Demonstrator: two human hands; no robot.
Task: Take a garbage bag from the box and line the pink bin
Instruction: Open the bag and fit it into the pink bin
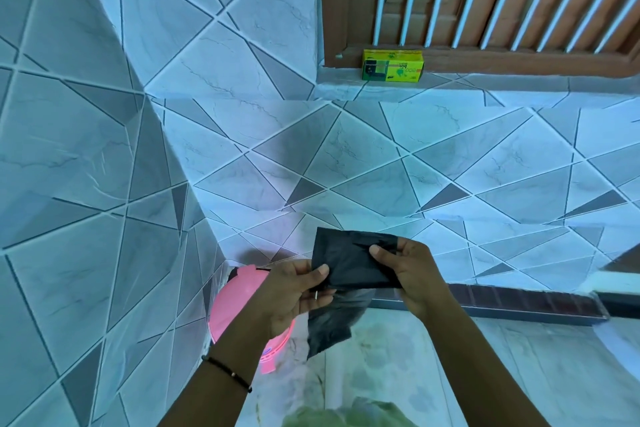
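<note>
I hold a folded black garbage bag (349, 265), pinched between my left hand (291, 291) and right hand (410, 274). It is out of the box (393, 65), far beyond my fingertips; unfolding remains, and the pink bin (239, 302) below my left fingers stays unlined.

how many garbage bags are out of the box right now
1: a black garbage bag, still mostly folded, held by the left hand and right hand above the pink bin. The box may hide more.

Thin matt black plastic bag (349, 265), glossy pink plastic bin (235, 302), glazed tiles (346, 163)
</note>
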